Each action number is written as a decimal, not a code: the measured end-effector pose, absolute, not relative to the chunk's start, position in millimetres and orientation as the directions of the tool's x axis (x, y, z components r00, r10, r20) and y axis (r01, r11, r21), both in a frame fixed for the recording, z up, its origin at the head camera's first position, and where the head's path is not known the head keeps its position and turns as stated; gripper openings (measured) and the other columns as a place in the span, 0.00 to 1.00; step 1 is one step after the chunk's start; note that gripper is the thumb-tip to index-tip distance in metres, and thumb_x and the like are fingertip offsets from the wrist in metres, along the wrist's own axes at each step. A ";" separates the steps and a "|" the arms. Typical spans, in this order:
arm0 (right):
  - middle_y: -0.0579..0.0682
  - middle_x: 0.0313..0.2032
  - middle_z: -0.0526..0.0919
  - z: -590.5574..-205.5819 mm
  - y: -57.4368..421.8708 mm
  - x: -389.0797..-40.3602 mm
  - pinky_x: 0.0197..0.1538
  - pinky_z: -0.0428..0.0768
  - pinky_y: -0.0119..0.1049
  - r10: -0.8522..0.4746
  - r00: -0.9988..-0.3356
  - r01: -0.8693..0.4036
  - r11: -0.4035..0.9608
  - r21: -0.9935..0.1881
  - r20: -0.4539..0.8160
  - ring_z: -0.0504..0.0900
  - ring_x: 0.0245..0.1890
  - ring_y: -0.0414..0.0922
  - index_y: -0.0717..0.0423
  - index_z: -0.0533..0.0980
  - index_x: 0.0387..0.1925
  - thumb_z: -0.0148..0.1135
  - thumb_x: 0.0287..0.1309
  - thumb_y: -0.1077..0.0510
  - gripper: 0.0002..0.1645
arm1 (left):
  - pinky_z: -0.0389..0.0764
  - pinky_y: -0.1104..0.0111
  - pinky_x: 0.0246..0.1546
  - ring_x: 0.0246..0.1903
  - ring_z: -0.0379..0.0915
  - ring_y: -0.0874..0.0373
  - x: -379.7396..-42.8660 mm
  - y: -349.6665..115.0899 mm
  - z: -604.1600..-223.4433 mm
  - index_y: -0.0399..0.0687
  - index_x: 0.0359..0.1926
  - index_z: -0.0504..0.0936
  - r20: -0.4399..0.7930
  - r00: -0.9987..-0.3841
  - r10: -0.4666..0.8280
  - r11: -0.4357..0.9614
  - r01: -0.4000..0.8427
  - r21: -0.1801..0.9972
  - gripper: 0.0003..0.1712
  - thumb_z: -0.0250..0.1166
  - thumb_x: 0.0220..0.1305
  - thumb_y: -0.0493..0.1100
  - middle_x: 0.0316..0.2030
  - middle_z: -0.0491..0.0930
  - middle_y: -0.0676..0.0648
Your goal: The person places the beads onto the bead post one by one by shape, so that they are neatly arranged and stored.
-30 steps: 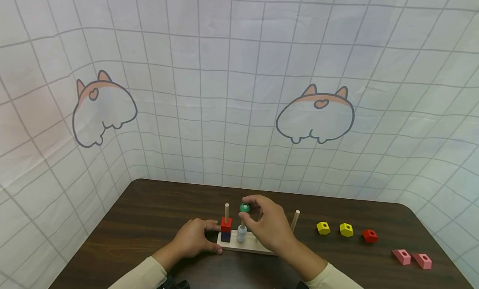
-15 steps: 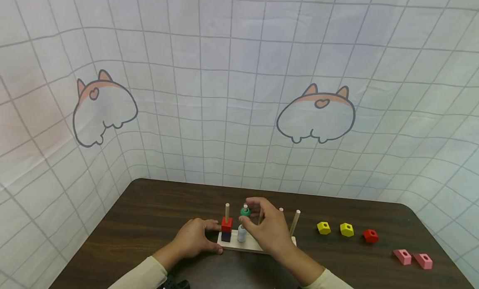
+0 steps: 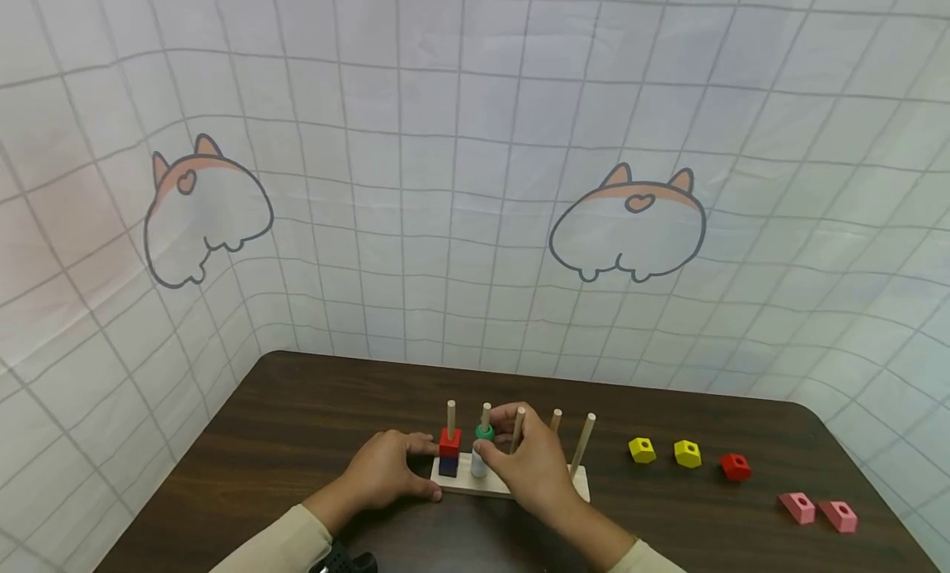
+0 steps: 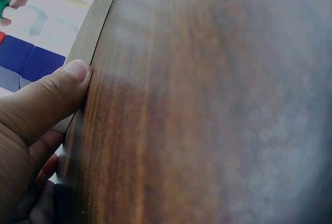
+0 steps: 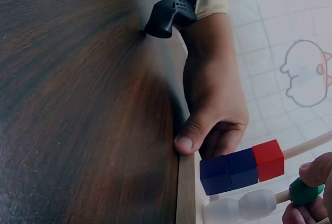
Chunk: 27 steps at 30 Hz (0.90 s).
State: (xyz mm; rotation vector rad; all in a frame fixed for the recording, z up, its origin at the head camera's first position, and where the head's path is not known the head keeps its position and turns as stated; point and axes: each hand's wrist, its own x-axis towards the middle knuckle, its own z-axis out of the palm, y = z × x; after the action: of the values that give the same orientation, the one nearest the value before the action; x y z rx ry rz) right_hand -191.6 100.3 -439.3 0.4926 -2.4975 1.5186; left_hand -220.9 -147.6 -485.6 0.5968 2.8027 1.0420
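A wooden peg board [image 3: 571, 484] with several upright pegs stands on the table. My left hand [image 3: 389, 472] grips its left end, thumb against the front edge. On the leftmost peg, a red block [image 5: 268, 160] sits over two dark blue blocks [image 5: 228, 173]. White beads [image 5: 258, 204] fill the bottom of the second peg. My right hand [image 3: 538, 470] pinches a green bead [image 5: 303, 192] threaded on that same peg, a short gap above the white ones. The peg tip shows above the bead. My right hand partly covers the board and the pegs on its right side.
Right of the board lie two yellow blocks [image 3: 641, 451], a red block [image 3: 736, 467] and two pink blocks [image 3: 797, 508], all with holes. A black device [image 3: 345, 561] is by the left wrist. A white grid curtain [image 3: 445, 185] hangs behind the dark table [image 3: 334, 392].
My right hand has brought the green bead from the tip of the second peg down along it, closer to the white beads. The left hand has stayed on the board.
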 end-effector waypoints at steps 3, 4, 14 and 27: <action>0.42 0.40 0.83 -442.6 100.0 -193.0 0.43 0.83 0.34 -0.191 -0.929 -0.370 0.426 -0.825 0.318 0.84 0.42 0.40 0.54 0.75 0.49 0.76 0.58 0.58 0.21 | 0.73 0.42 0.60 0.61 0.75 0.38 -221.3 -148.1 -485.6 0.54 0.52 0.90 0.052 -0.920 0.389 0.692 0.329 0.642 0.34 0.85 0.42 0.58 0.60 0.81 0.42; 0.42 0.41 0.83 -444.1 100.1 -193.3 0.43 0.83 0.34 -0.194 -0.930 -0.366 0.427 -0.827 0.311 0.84 0.42 0.40 0.55 0.75 0.49 0.76 0.59 0.58 0.21 | 0.73 0.42 0.60 0.61 0.75 0.38 -221.4 -148.2 -485.5 0.54 0.52 0.90 0.053 -0.920 0.389 0.693 0.330 0.641 0.34 0.85 0.42 0.58 0.60 0.81 0.42; 0.46 0.45 0.84 -451.9 101.2 -191.2 0.49 0.84 0.39 -0.203 -0.935 -0.350 0.408 -0.843 0.289 0.85 0.47 0.44 0.56 0.73 0.54 0.75 0.59 0.57 0.26 | 0.73 0.42 0.60 0.61 0.76 0.39 -221.2 -147.5 -485.4 0.53 0.51 0.90 0.066 -0.919 0.390 0.690 0.339 0.639 0.33 0.85 0.42 0.57 0.59 0.82 0.42; 0.58 0.64 0.78 -453.8 117.4 -176.3 0.65 0.74 0.47 -0.262 -0.924 -0.369 0.428 -0.825 0.277 0.77 0.64 0.53 0.60 0.68 0.68 0.71 0.62 0.63 0.35 | 0.74 0.42 0.59 0.60 0.76 0.38 -221.2 -146.4 -486.8 0.53 0.51 0.91 0.073 -0.918 0.389 0.696 0.345 0.629 0.33 0.85 0.41 0.58 0.58 0.83 0.43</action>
State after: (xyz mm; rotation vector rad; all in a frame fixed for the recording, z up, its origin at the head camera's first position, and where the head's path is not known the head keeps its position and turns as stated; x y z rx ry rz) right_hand -176.3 117.4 -453.8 0.5681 -2.5637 1.5223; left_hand -221.2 -146.4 -486.8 0.6141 2.8325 1.0302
